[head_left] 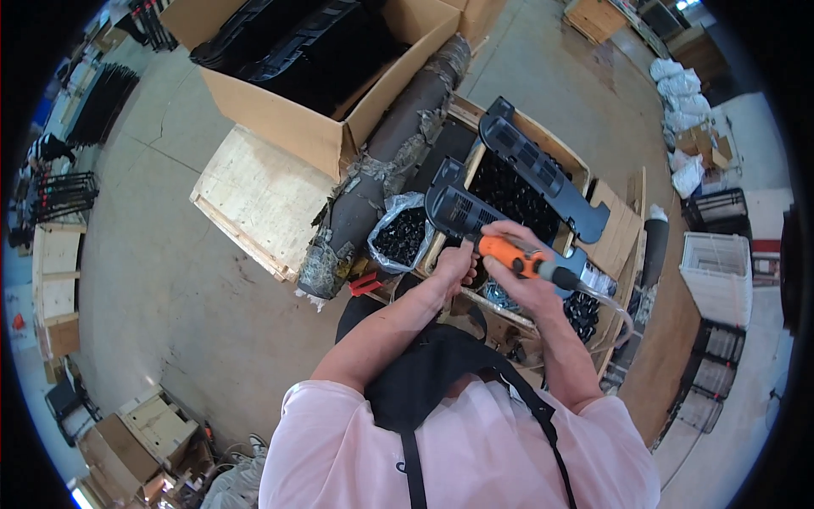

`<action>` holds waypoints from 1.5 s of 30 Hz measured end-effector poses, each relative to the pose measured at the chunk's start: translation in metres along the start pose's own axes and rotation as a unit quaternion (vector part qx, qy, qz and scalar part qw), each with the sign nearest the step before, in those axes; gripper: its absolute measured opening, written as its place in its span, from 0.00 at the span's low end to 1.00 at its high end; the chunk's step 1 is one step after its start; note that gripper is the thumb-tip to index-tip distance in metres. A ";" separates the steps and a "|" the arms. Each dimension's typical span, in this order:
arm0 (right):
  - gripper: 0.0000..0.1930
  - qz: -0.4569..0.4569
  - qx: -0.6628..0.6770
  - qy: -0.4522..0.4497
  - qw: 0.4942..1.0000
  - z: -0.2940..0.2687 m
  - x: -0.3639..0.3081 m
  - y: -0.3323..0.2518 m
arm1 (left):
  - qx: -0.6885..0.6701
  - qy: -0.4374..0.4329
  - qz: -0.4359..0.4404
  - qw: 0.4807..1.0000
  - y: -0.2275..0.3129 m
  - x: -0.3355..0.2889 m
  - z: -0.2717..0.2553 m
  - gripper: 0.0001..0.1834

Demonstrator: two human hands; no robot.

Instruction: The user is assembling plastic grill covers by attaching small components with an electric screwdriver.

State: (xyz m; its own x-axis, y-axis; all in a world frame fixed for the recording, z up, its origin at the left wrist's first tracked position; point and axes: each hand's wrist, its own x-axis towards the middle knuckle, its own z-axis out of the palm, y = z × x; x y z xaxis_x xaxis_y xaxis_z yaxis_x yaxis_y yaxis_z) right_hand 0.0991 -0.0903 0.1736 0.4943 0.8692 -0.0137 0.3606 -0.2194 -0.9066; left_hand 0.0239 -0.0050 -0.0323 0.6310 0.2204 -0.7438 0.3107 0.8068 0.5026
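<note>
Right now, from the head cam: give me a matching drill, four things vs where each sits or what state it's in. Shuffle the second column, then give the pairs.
Things:
1. orange tool
2. cardboard box
3. red cutter
4. clear bag

Places or states:
A. lying below the dark roll
B. held in the right hand
C. full of small black parts
D. open, long black parts inside

Pairs: 1-B, 2-D, 3-A, 4-C
</note>
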 end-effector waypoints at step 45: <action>0.12 0.356 0.639 0.483 0.481 0.138 -0.250 0.325 | 0.816 -0.164 0.487 0.265 0.190 0.084 0.206 0.65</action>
State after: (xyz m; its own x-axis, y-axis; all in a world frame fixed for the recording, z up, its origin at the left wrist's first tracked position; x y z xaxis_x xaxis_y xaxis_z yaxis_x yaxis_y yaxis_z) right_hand -0.0161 -0.3179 -0.1758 0.4920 0.0290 -0.8701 -0.6487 0.6788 -0.3441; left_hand 0.2828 0.0542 0.0914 0.9213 -0.3875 0.0318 -0.3886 -0.9153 0.1056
